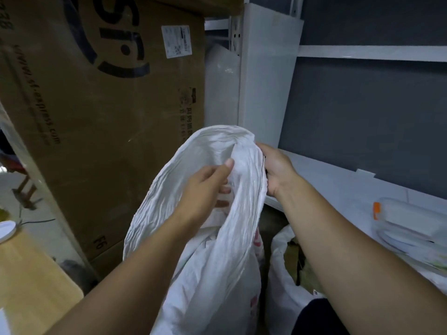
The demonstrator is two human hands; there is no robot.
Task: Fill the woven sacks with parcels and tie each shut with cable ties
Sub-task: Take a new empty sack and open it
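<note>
Left hand [205, 187] pinches the woven sack's [217, 238] inner fold at centre frame; right hand [275, 170] grips its rim.

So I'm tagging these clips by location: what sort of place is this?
Probably a parcel depot or courier storeroom. A large cardboard carton printed with an express-company web address and a shipping label leans on the left, white metal shelving stands behind, and both hands grip a white woven sack.
</note>
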